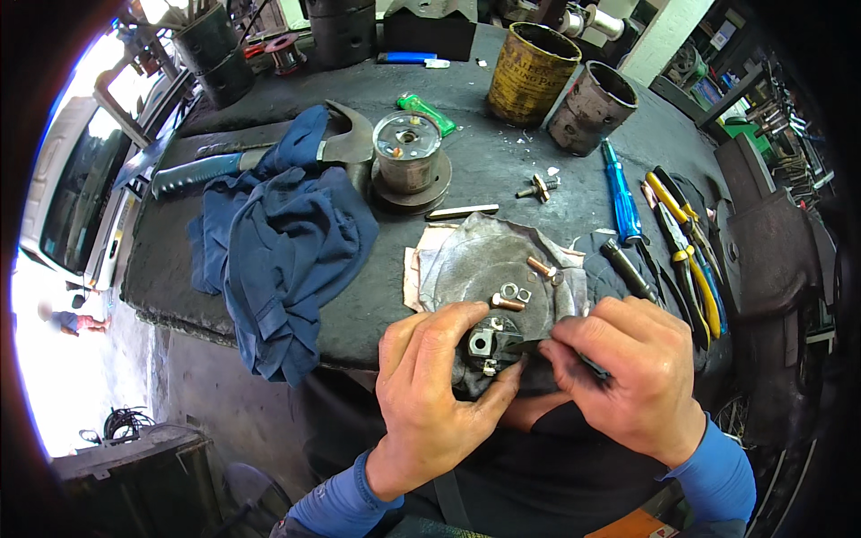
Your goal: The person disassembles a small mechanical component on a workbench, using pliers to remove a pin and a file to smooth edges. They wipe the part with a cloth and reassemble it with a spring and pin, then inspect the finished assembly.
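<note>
My left hand (pixel 421 394) is closed around a small round black part with metal terminals (pixel 482 342), holding it at the table's near edge. Between the thumb and fingers of my right hand (pixel 632 372) is a thin dark strip (pixel 527 346); its tip reaches the part's right side. Most of the strip is hidden, so its kind is unclear. Just beyond my fingers lies a grey cloth (pixel 471 255). On it rest a copper-coloured bolt (pixel 541 266), a second bolt (pixel 508 303) and small nuts (pixel 511 290).
Left on the dark table (pixel 359 309) are a blue cloth (pixel 282 238) and a hammer (pixel 345 143), beside a wire spool (pixel 408 161). A blue screwdriver (pixel 621 197) and yellow-handled pliers (pixel 686 251) lie right. A yellow can (pixel 531 76) and a brown can (pixel 592 109) stand behind.
</note>
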{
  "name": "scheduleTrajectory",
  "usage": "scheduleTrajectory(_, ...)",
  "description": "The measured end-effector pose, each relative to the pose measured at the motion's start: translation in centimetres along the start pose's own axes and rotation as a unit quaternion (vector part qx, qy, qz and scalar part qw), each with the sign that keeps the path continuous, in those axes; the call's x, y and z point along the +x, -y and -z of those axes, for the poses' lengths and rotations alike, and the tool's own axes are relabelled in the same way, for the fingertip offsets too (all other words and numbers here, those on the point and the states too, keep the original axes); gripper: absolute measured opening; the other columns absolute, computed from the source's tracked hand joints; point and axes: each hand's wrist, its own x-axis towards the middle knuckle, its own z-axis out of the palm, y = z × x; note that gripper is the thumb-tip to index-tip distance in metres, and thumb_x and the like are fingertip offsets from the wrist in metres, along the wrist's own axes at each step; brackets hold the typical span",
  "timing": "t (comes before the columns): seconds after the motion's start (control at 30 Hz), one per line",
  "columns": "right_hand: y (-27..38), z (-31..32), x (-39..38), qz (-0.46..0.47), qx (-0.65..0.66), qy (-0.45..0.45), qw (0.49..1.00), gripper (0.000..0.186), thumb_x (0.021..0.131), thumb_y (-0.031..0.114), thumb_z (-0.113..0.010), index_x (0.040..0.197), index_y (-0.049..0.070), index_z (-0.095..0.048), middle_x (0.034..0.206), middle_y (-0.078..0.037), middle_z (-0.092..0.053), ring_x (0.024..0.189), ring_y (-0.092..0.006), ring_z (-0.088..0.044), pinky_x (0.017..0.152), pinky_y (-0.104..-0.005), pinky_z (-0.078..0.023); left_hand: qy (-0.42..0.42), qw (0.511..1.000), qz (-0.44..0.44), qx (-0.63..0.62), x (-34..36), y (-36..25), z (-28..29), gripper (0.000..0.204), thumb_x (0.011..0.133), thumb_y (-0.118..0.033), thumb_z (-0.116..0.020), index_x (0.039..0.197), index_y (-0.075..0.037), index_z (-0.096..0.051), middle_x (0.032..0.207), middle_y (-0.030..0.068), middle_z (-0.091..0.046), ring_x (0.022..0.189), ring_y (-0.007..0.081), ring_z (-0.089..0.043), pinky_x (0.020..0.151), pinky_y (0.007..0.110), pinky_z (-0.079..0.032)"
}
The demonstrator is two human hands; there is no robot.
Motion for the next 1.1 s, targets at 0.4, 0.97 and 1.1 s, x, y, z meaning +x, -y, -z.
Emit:
scheduleTrajectory(0.4,-0.1,0.1,-0.2,-0.008,-0.018,-0.011,1.000,0.017,0.079,0.013,-0.088,0.088,0.011,-0.074,0.073,-0.005,-0.057,0.063,-0.0266,-0.060,0.057,-0.0404,-0.047,0.000,1.000,-0.002,-0.009,-0.1,-0.1,0.1,0.064,0.069,-0.010,-0.095,0.128,-0.006,-0.070,0.122,0.0097,-0.074,0.113,0.0325,-0.066,0.100,0.043,-0.051)
scheduleTrajectory(0.97,0.5,0.2,-0.2,0.006,-0.020,-0.007,1.000,0.018,0.079,0.012,-0.089,0.087,0.011,-0.073,0.073,-0.003,-0.056,0.062,-0.0257,-0.059,0.056,-0.0404,-0.045,0.005,1.000,-0.024,0.000,0.1,0.3,0.1,0.066,0.069,-0.012,-0.097,0.127,-0.003,-0.069,0.119,0.0127,-0.073,0.110,0.0335,-0.066,0.097,0.044,-0.054)
scheduleTrajectory(1.1,0.3,0.3,0.0,0.013,-0.035,-0.015,0.999,0.018,0.078,0.013,-0.089,0.086,0.011,-0.072,0.073,-0.003,-0.055,0.062,-0.0256,-0.058,0.057,-0.0407,-0.045,0.001,1.000,-0.012,-0.001,0.0,0.2,0.1,0.066,0.068,-0.010,-0.097,0.127,-0.003,-0.069,0.119,0.0117,-0.073,0.110,0.0327,-0.066,0.097,0.043,-0.054)
